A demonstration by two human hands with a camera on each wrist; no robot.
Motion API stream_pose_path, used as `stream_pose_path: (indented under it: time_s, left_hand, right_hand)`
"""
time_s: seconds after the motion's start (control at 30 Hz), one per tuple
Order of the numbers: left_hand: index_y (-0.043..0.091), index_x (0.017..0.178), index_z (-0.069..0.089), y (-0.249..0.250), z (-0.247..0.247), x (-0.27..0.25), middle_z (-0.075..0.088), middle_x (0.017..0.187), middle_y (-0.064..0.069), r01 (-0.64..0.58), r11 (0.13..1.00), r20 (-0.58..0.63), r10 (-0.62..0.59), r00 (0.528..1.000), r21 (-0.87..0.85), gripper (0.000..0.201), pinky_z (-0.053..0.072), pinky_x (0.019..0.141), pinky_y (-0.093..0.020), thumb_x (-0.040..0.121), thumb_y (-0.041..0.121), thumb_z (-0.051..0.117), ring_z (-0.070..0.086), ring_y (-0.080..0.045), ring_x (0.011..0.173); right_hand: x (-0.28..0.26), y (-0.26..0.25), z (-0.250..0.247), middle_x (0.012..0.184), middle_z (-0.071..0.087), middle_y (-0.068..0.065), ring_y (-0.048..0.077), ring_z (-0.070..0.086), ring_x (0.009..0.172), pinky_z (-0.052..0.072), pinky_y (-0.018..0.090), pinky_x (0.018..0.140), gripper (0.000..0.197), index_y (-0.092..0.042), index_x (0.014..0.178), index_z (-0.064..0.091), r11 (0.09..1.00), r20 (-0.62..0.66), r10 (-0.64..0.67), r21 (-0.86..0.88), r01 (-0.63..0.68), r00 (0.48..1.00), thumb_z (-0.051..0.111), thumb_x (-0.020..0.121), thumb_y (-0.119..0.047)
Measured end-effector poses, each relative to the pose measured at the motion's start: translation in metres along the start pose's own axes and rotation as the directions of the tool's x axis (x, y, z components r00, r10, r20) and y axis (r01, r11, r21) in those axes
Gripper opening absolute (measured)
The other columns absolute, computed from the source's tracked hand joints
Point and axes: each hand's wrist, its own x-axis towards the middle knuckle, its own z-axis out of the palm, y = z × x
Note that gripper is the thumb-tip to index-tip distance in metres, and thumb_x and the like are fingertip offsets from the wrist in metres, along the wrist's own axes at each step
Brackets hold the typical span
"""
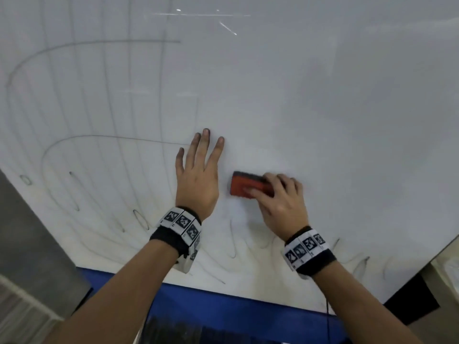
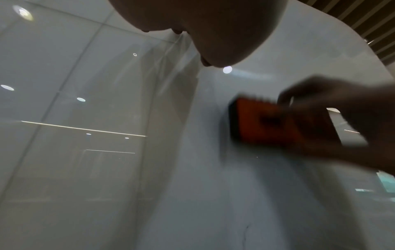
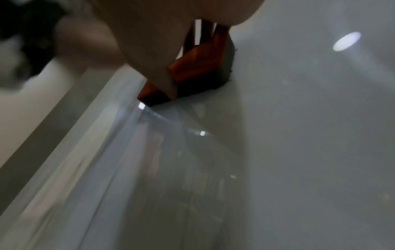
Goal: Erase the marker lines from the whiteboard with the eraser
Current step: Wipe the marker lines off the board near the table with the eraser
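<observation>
Fingers of the right hand curl over the far edge of the eraser, with the thumb on its near side, so the block is pinched and held with its dark felt face against the whiteboard. Its long axis runs sideways, sticking out from those fingers toward the left hand, which lies just beside it with straight, spread fingers flat on the board, holding nothing.

What the next stroke turns on, as I judge it: the remaining marker lines lie out past the left hand, a set of long upright strokes crossed by two curved ones, with more loose scribbles near the wrists along the board's lower edge. Board beyond the right fingers looks wiped, only faintly smeared. So the eraser would need to travel leftward or downward, and the bracing left hand sits right in the leftward path.

The eraser is a small orange-red block with a dark, slightly frayed pad; it is blurred in the left wrist view.
</observation>
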Motion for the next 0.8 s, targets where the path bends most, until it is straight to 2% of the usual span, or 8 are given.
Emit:
stream_pose_path:
  time_s: [0.1,0.17,0.23,0.3,0.4,0.57,0.67,0.8]
  left_hand:
    - [0.024,0.160,0.021,0.004,0.007,-0.004,0.011,0.169,-0.005,0.034,0.998,-0.041,-0.036,0.999,-0.045,0.064,0.019,0.123,-0.054,0.102,0.011,0.046,0.012,-0.024,0.156]
    - [0.023,0.160,0.021,0.007,0.010,-0.006,0.012,0.169,-0.006,0.044,0.998,-0.055,-0.046,0.997,-0.042,0.065,0.020,0.122,-0.055,0.101,0.010,0.046,0.012,-0.024,0.156]
    - [0.022,0.160,0.021,0.009,0.015,-0.009,0.012,0.169,-0.007,0.057,0.998,-0.064,-0.059,0.996,-0.029,0.064,0.021,0.122,-0.055,0.102,0.012,0.045,0.012,-0.024,0.156]
    - [0.023,0.161,0.019,0.012,0.020,-0.012,0.011,0.169,-0.007,0.083,0.996,-0.051,-0.084,0.995,-0.024,0.061,0.020,0.123,-0.054,0.105,0.018,0.041,0.010,-0.023,0.157]
    - [0.023,0.161,0.017,0.014,0.025,-0.017,0.009,0.169,-0.008,0.093,0.996,-0.016,-0.093,0.996,0.007,0.061,0.020,0.123,-0.053,0.106,0.031,0.040,0.009,-0.025,0.157]
    - [0.020,0.161,0.018,0.019,0.032,-0.023,0.011,0.168,-0.012,0.114,0.993,-0.024,-0.114,0.993,0.015,0.066,0.020,0.122,-0.054,0.103,0.038,0.044,0.011,-0.028,0.156]
    - [0.020,0.161,0.014,0.025,0.035,-0.025,0.010,0.168,-0.012,0.147,0.989,-0.021,-0.147,0.989,0.023,0.067,0.018,0.123,-0.054,0.103,0.041,0.042,0.009,-0.029,0.156]
    - [0.021,0.161,0.012,0.026,0.037,-0.026,0.010,0.168,-0.012,0.150,0.988,-0.001,-0.150,0.989,0.050,0.070,0.018,0.123,-0.054,0.103,0.047,0.041,0.009,-0.029,0.156]
  right_hand:
    - [0.022,-0.005,-0.001,0.118,0.066,0.015,0.034,0.050,0.107,0.041,0.048,0.091,0.030,-0.030,0.112,0.078,0.979,-0.156,0.200,0.068,-0.191,0.967,0.072,0.087,-0.014]
    - [-0.002,-0.022,0.024,0.118,0.066,0.015,0.034,0.050,0.105,0.041,0.048,0.089,0.031,-0.028,0.111,0.078,0.986,-0.139,0.151,0.088,-0.140,0.979,0.073,0.085,-0.011]
    - [-0.053,-0.037,0.055,0.117,0.068,0.013,0.033,0.051,0.103,0.040,0.047,0.090,0.035,-0.027,0.111,0.076,0.993,0.039,-0.062,0.099,0.058,0.997,0.066,0.085,-0.005]
    - [-0.114,-0.043,0.078,0.119,0.068,0.009,0.031,0.054,0.103,0.037,0.044,0.093,0.038,-0.028,0.110,0.074,0.962,0.278,-0.274,0.101,0.255,0.921,0.058,0.085,-0.005]
    - [-0.159,-0.037,0.077,0.116,0.068,0.006,0.030,0.049,0.105,0.036,0.041,0.093,0.035,-0.028,0.098,0.075,0.918,0.493,-0.375,0.081,0.387,0.785,0.081,0.068,-0.012]
    - [-0.077,-0.022,0.042,0.118,0.067,0.012,0.032,0.048,0.105,0.038,0.046,0.091,0.036,-0.026,0.110,0.074,0.985,0.197,-0.173,0.044,0.168,0.965,0.060,0.086,-0.004]
    - [-0.051,-0.014,0.037,0.119,0.068,0.014,0.034,0.052,0.105,0.041,0.050,0.091,0.036,-0.027,0.113,0.074,1.000,0.019,0.007,0.001,-0.007,1.000,0.062,0.089,-0.004]
    - [-0.125,-0.018,0.056,0.121,0.067,0.009,0.031,0.047,0.107,0.037,0.045,0.094,0.040,-0.028,0.111,0.075,0.967,0.277,-0.255,0.060,0.248,0.926,0.054,0.086,-0.004]
